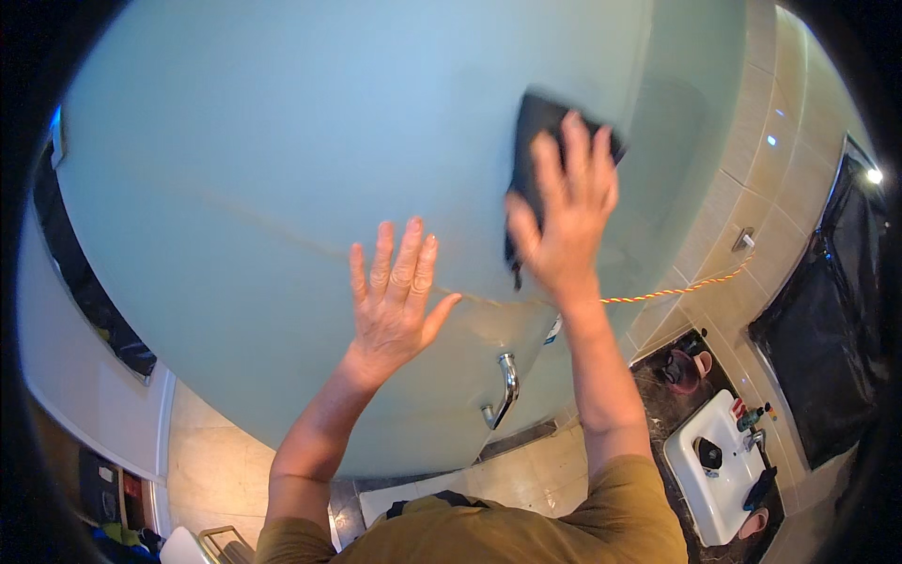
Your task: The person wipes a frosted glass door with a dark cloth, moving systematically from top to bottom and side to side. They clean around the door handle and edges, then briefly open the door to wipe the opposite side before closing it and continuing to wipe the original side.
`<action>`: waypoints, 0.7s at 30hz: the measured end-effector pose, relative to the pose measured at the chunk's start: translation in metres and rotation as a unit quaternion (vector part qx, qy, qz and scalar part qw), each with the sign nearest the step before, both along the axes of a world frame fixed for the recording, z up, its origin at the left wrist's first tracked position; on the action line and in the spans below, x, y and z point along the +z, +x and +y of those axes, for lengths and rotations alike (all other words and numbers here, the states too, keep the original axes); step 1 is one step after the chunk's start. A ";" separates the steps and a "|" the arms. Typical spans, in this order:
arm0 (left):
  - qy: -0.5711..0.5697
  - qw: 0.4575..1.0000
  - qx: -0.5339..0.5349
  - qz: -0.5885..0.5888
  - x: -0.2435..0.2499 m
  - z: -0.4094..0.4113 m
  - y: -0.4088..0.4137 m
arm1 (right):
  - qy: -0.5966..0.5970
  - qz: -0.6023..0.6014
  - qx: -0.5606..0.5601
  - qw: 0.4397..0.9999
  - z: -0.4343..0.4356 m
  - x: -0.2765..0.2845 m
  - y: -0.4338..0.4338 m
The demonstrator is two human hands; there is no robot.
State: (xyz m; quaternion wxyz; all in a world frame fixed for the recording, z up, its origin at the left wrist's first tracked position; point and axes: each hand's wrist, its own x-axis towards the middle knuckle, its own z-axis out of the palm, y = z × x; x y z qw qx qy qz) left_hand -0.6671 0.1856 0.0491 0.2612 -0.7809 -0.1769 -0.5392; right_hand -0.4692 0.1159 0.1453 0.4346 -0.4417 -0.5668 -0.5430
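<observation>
A large frosted glass panel [282, 134] fills most of the view before me. My right hand [567, 197] is spread over a black cloth [530, 148] and presses it to the glass, up and to the right. The cloth is slightly blurred, and a thin tail dangles from its lower corner. Lower and to the left, my left hand [391, 303] is held flat with its fingers apart and nothing in it; whether the palm touches the glass I cannot tell. Below and between my hands is a chrome door handle [509, 391].
A red-and-yellow twisted cord [676, 291] runs from a wall outlet [744, 240] behind my right forearm. At lower right, a white sink [694, 486] with a chrome faucet [755, 440] sits in a dark marble counter [655, 395]. Black plastic sheeting [810, 352] covers part of the tiled wall.
</observation>
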 end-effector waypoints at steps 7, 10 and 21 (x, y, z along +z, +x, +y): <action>-0.013 0.999 0.007 -0.028 -0.003 -0.005 -0.001 | 0.047 0.043 -0.022 0.998 0.024 0.037 -0.018; -0.035 0.999 -0.017 -0.028 -0.006 -0.004 -0.003 | -0.108 -0.053 0.018 0.993 0.016 -0.022 -0.042; -0.013 0.999 -0.051 0.000 -0.008 0.002 -0.010 | 0.117 0.037 -0.026 0.992 0.023 0.097 0.003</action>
